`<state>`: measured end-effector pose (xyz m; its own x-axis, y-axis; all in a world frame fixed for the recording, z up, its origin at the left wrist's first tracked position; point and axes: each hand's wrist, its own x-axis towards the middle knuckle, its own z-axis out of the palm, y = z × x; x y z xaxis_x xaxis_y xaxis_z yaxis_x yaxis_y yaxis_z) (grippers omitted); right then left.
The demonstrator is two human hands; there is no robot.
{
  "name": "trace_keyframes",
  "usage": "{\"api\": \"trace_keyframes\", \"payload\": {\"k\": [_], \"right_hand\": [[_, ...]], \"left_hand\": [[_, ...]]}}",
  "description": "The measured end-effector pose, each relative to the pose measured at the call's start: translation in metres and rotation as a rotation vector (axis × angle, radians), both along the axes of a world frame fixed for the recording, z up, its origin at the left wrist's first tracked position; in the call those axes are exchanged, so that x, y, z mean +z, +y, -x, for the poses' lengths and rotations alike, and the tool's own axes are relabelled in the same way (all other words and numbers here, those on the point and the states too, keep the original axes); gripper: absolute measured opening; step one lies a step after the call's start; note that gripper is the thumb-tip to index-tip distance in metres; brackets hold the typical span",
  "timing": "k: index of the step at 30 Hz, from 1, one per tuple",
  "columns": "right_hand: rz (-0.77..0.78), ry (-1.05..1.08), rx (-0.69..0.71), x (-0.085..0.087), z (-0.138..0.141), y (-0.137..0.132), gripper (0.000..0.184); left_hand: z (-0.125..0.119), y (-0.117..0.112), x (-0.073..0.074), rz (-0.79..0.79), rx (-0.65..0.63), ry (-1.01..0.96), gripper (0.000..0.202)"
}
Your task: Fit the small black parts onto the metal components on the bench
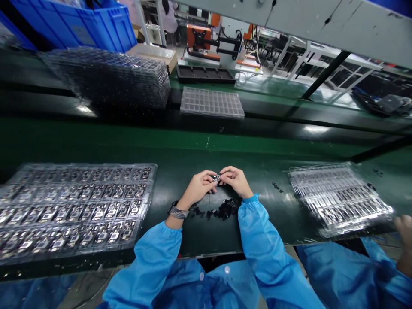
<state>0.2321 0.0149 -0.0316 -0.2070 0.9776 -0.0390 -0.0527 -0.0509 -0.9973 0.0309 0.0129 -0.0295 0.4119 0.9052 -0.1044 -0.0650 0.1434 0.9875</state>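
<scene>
Between the fingertips of both my hands is a small circuit board, dark with silvery parts. My left hand, with a dark watch on its wrist, pinches one side of it. On the other side, the fingers of my right hand are closed on it too. Just below my hands, a loose heap of small black parts lies on the green bench. To the left is a clear tray with rows of similar small circuit boards.
On the right lies a clear tray of shiny parts, with a co-worker's hand beside it. A few black bits lie nearby. Behind stand stacked clear trays, an unfilled-looking tray, a black tray and a blue crate.
</scene>
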Motion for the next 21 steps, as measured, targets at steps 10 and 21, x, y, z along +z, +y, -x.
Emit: {"api": "trace_keyframes", "payload": {"k": [10, 21], "right_hand": [[0.014, -0.014, -0.001, 0.003, 0.0052, -0.0005, 0.037], [0.047, -0.123, 0.046, 0.0063, 0.0066, -0.0006, 0.039]], "left_hand": [[-0.0012, -0.0019, 0.0004, -0.045, 0.016, 0.002, 0.037], [-0.0025, -0.004, 0.0004, -0.115, 0.007, 0.038, 0.033]]}}
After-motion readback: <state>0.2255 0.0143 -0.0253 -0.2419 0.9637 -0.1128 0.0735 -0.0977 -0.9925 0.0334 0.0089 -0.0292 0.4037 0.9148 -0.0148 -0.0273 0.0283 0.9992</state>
